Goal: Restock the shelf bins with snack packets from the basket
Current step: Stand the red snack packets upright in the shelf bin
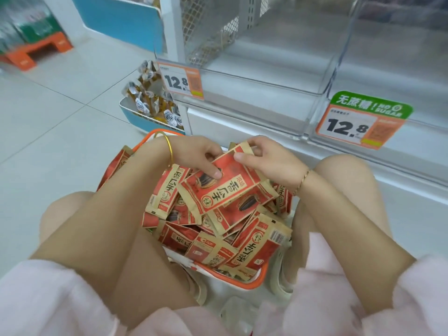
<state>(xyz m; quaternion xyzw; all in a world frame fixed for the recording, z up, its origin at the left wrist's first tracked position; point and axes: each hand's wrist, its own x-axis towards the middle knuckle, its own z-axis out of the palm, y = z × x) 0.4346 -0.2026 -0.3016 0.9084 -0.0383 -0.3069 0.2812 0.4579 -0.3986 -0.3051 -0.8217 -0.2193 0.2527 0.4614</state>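
I am looking down between two bare knees at an orange-rimmed plastic basket [254, 282] on the pale tiled floor [60, 122], and it is piled full of flat red and tan snack packets [225, 241] lying every which way. Each packet has tan paper edges, a red front, big dark letters and a picture of a striped dark seed; one near the front shows a bar code. Both hands hold one red and tan packet on top of the pile [225, 187] — it sits tilted above the others. The left hand [196, 154], with a thin gold bangle on its wrist, pinches the packet's upper left edge, its thumb pressed flat on the red front and its fingers curled behind. The right hand [266, 158], with a thin gold chain on its wrist, pinches the top corner, its thumb on the front and its fingers bent over the tan edge. Just past the hands stand clear plastic shelf bins [266, 76], and I can see no packets in them. Orange and white price tags reading 12.8 [349, 127] hang on their front edges — one has a green top. To the left, a blue and white bin [135, 117] holds small yellow packets.
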